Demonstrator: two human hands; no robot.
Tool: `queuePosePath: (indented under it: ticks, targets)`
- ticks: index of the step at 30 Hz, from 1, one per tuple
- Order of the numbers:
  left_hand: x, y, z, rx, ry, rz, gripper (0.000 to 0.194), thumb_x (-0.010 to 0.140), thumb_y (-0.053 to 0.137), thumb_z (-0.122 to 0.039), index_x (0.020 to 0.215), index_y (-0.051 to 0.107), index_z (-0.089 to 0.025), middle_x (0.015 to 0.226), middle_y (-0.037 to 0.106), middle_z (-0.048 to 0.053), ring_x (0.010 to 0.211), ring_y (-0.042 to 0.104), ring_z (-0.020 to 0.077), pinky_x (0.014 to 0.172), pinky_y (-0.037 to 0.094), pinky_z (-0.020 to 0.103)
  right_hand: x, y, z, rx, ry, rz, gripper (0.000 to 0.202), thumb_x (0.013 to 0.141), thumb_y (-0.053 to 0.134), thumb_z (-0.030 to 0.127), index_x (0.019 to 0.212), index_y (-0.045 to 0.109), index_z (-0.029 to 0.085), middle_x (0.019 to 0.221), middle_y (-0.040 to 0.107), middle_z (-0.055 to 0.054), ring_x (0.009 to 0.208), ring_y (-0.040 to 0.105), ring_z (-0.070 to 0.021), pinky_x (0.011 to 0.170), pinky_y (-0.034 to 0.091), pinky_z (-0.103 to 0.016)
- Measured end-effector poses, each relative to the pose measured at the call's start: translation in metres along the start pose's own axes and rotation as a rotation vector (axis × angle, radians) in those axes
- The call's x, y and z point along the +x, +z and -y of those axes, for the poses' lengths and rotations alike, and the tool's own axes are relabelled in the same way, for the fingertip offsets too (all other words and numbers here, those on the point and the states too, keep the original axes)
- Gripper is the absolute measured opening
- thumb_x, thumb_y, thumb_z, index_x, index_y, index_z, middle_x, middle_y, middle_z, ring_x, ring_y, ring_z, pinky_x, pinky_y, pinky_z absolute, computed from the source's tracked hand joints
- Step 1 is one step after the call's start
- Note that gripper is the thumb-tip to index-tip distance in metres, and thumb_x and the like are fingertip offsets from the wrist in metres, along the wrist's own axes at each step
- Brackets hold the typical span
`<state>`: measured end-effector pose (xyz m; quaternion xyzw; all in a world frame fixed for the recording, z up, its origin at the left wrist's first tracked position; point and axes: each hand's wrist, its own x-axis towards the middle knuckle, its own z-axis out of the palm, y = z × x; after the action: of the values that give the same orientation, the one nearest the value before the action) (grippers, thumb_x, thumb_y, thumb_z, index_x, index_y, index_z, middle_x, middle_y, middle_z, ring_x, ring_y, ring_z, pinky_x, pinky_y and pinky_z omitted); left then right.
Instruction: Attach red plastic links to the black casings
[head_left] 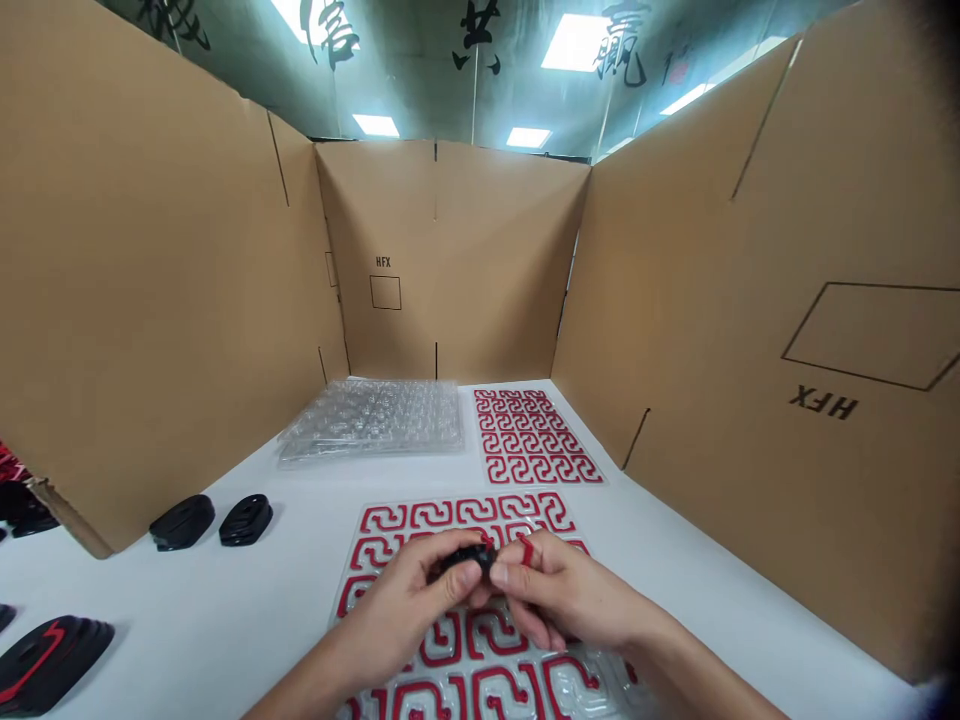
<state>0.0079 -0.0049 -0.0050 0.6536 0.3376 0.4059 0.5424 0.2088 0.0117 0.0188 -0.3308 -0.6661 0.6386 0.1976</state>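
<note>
My left hand (424, 590) is closed on a small black plastic part (474, 557), gripped between thumb and fingers. Close against it, my right hand (559, 590) is closed on a thin red curved strip (527, 550), which loops up by the index finger. The fingertips of both hands meet at the black part's right end, so the contact there is partly hidden. Beneath the hands lies a clear plastic tray (450, 612) with rows of S-shaped red strips (495, 632). One pocket near its lower right appears to lack a full strip.
A second sheet of red strips (536, 440) lies farther back, beside stacked clear trays (375, 425). Black parts (246, 520) stand at left; a nearer black stack (56, 660) carries a red strip. Cardboard walls (465, 240) enclose the white table (697, 620) on three sides.
</note>
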Motion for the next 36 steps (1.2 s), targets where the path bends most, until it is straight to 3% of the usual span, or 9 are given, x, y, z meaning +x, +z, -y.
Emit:
queuePosePath:
  ticks: [4,9,14,18,21,24,29,33,36]
  targets:
    - [0.003,0.003,-0.002,-0.098,-0.106,0.027,0.055,0.092,0.043,-0.057,0.070,0.069,-0.013,0.063,0.059,0.001,0.062,0.053,0.0138,0.063,0.044,0.025,0.004,0.005,-0.002,0.284,0.034,-0.091,0.049,0.089,0.049,0.052,0.071,0.067,0.010,0.037,0.046,0.006,0.028,0.027,-0.0045,0.031,0.022,-0.017]
    - [0.004,0.007,0.006,-0.275,-0.195,-0.017,0.055,0.092,0.044,-0.057,0.080,0.071,-0.011,0.069,0.062,0.004,0.054,0.051,0.0107,0.054,0.039,0.023,0.006,0.008,-0.003,0.454,0.094,-0.123,0.051,0.091,0.045,0.049,0.062,0.063,0.011,0.034,0.040,0.007,0.028,0.022,-0.0041,0.032,0.017,-0.018]
    - [0.005,0.009,0.006,-0.246,-0.175,-0.075,0.054,0.087,0.049,-0.061,0.081,0.072,-0.013,0.070,0.063,0.004,0.058,0.052,0.0131,0.056,0.044,0.025,0.008,0.011,-0.006,0.402,0.055,-0.146,0.049,0.089,0.050,0.052,0.061,0.060,0.014,0.035,0.037,0.009,0.029,0.021,-0.0038,0.033,0.016,-0.019]
    - [0.004,0.007,0.006,0.025,-0.108,-0.198,0.049,0.087,0.051,-0.058,0.093,0.073,-0.015,0.068,0.063,0.002,0.063,0.054,0.0156,0.061,0.047,0.027,0.012,0.018,-0.013,0.143,-0.029,-0.197,0.049,0.088,0.052,0.053,0.059,0.061,0.014,0.037,0.040,0.008,0.031,0.026,-0.0046,0.033,0.020,-0.019]
    - [0.002,0.002,0.008,0.132,-0.084,-0.266,0.044,0.088,0.053,-0.052,0.112,0.070,-0.019,0.088,0.068,0.004,0.072,0.059,0.0171,0.069,0.050,0.030,0.013,0.018,-0.015,0.045,-0.003,-0.235,0.047,0.089,0.051,0.050,0.060,0.061,0.014,0.038,0.041,0.008,0.034,0.028,-0.0049,0.035,0.022,-0.018]
    - [0.001,0.000,0.009,0.198,-0.009,-0.280,0.039,0.088,0.056,-0.047,0.115,0.069,-0.023,0.106,0.067,0.007,0.088,0.061,0.0200,0.079,0.052,0.033,0.014,0.012,-0.018,0.064,0.029,-0.199,0.046,0.088,0.052,0.049,0.063,0.064,0.013,0.039,0.043,0.008,0.032,0.029,-0.0047,0.034,0.021,-0.018]
    - [0.001,0.008,0.009,0.156,0.036,-0.366,0.038,0.088,0.055,-0.047,0.114,0.070,-0.024,0.114,0.066,0.008,0.107,0.060,0.0233,0.095,0.048,0.038,0.018,0.012,-0.028,0.229,-0.009,-0.116,0.045,0.086,0.058,0.055,0.082,0.068,0.011,0.048,0.052,0.006,0.034,0.037,-0.0046,0.036,0.029,-0.016]
    - [0.001,0.016,0.008,0.061,0.016,-0.395,0.045,0.083,0.060,-0.053,0.117,0.070,-0.025,0.124,0.064,0.008,0.117,0.057,0.0250,0.104,0.043,0.041,0.020,0.022,-0.033,0.108,-0.045,-0.120,0.057,0.083,0.054,0.068,0.063,0.056,0.015,0.047,0.052,0.005,0.036,0.040,-0.0045,0.037,0.031,-0.016]
    - [0.001,0.015,0.008,0.023,0.012,-0.395,0.049,0.080,0.062,-0.056,0.119,0.069,-0.027,0.129,0.063,0.007,0.124,0.053,0.0261,0.107,0.039,0.042,0.019,0.024,-0.030,0.082,-0.058,-0.134,0.060,0.082,0.051,0.072,0.062,0.054,0.015,0.047,0.052,0.005,0.035,0.039,-0.0042,0.037,0.031,-0.016]
